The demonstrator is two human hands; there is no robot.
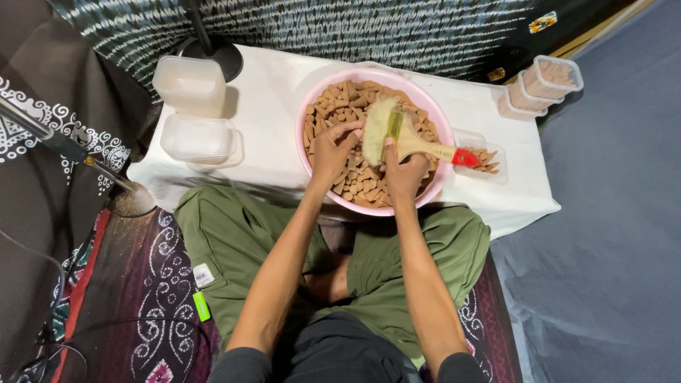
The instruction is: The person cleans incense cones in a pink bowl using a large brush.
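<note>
In one pink basin: two hands, one brush

- The basin is smooth pink plastic.
- The brush has a bare wood handle with a glossy red end.
- White matt cloth covers the bench.
- The boxes far left are cloudy plastic.

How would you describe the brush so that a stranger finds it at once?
Find the pink basin of brown cones on the white table. The brush lies over it beside the right hand. Nothing else nearby has pale bristles and a wooden handle with a red tip.
</note>
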